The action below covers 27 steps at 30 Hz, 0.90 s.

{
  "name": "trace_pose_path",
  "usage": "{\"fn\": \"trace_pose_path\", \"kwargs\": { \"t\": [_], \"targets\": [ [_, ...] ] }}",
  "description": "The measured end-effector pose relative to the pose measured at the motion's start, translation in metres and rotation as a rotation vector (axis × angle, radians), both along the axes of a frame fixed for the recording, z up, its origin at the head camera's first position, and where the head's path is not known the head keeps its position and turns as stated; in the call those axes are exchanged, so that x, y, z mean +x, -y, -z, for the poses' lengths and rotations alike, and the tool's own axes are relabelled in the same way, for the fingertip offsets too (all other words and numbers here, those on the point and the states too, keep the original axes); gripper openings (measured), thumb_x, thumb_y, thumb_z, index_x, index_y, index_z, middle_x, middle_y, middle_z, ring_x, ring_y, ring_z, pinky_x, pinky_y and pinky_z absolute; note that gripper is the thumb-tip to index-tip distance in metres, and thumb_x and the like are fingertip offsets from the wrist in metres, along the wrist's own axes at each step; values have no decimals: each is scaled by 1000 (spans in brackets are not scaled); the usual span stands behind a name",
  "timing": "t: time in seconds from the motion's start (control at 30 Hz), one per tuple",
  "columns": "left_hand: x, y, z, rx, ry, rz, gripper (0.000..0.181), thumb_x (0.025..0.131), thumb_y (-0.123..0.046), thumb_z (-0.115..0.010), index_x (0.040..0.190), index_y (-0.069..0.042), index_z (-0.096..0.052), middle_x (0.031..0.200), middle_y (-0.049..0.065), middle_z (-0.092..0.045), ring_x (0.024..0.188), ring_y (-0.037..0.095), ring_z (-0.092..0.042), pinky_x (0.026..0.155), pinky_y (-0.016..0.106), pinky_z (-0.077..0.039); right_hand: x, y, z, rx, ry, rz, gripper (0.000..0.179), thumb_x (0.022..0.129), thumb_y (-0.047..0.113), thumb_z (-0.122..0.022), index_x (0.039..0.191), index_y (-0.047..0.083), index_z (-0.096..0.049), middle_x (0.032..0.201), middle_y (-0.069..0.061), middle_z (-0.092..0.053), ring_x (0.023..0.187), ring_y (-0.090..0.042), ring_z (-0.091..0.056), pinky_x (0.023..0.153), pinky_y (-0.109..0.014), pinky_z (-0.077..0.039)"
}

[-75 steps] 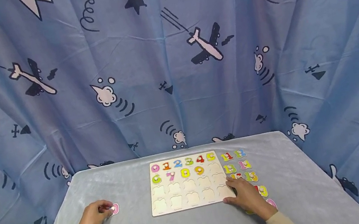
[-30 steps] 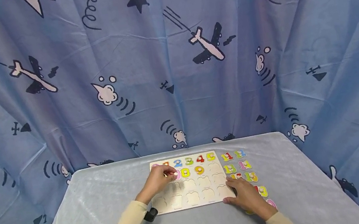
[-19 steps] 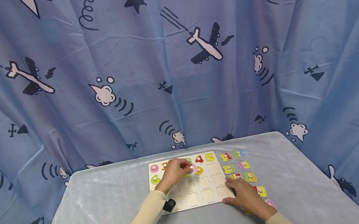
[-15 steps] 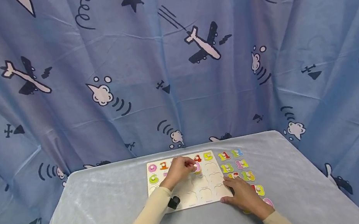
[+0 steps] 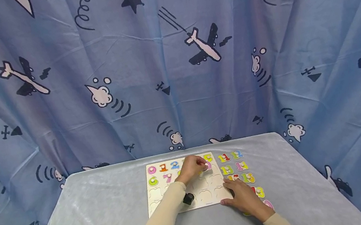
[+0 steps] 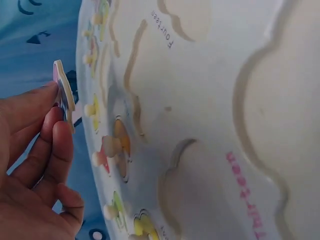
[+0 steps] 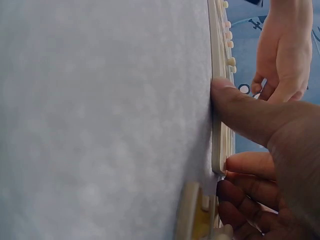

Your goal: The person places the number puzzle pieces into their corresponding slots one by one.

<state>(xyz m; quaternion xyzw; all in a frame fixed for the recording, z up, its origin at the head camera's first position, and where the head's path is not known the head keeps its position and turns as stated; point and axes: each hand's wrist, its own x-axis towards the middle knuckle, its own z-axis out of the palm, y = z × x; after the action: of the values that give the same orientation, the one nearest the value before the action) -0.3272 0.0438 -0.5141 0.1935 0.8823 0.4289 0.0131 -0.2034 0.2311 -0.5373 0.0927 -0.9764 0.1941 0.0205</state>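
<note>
My left hand (image 5: 192,169) pinches a number puzzle piece (image 6: 67,95) above the upper right of the wooden number puzzle board (image 5: 212,202). A pink 0 on the piece shows past the fingertips in the head view; the left wrist view has it nearly edge-on, off the board's surface. Pieces sit in the board's top row and part of the second, some hidden behind this hand. Lower cutouts are bare, two labelled Thirteen and Fourteen. My right hand (image 5: 244,196) grips the board's near right corner, thumb (image 7: 240,102) on the near edge and fingers round the side.
Loose number pieces lie in two columns right of the board, among them an 11 (image 5: 224,158), a 12 (image 5: 237,154) and a 14 (image 5: 242,166). The right hand partly covers the nearest ones. A patterned curtain (image 5: 151,105) hangs behind the grey-covered table (image 5: 104,215).
My left hand has carried the pinched piece from the table left of the board rightward across it to the upper right. My right hand has stayed at the board's corner.
</note>
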Motion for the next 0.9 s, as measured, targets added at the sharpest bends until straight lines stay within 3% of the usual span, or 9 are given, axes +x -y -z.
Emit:
{"fn": "trace_pose_path", "kwargs": {
  "t": [0.2, 0.47, 0.67, 0.9],
  "targets": [
    [-7, -9, 11, -70, -31, -3, 4, 82, -13, -78, 85, -11, -78, 70, -6, -68, 62, 1, -51, 62, 19, -41, 0, 0, 0, -2, 5, -2, 70, 71, 43, -84, 124, 1, -66, 138, -12, -60, 129, -38, -53, 109, -53, -38],
    [-8, -18, 20, -154, -80, -28, 5, 79, -19, -80, 82, -16, -78, 65, -10, -67, 66, 3, -52, 80, 33, -33, 1, 2, 1, -9, -7, -8, 69, 71, 42, -85, 123, 0, -67, 137, -12, -61, 128, -39, -53, 108, -53, -38],
    [-5, -24, 19, -175, -70, -37, 5, 80, -19, -79, 82, -15, -78, 64, -10, -64, 69, 4, -52, 85, 37, -34, 1, 2, 1, 4, -9, 1, 70, 70, 42, -85, 123, 1, -67, 137, -11, -61, 129, -39, -53, 108, -53, -39],
    [-3, -29, 16, -205, -95, -29, 4, 80, -18, -80, 82, -15, -79, 67, -10, -67, 71, 5, -54, 83, 35, -34, 1, 0, -1, 10, -2, 1, 70, 71, 44, -85, 124, 2, -67, 138, -11, -60, 129, -39, -53, 108, -53, -39]
  ]
}}
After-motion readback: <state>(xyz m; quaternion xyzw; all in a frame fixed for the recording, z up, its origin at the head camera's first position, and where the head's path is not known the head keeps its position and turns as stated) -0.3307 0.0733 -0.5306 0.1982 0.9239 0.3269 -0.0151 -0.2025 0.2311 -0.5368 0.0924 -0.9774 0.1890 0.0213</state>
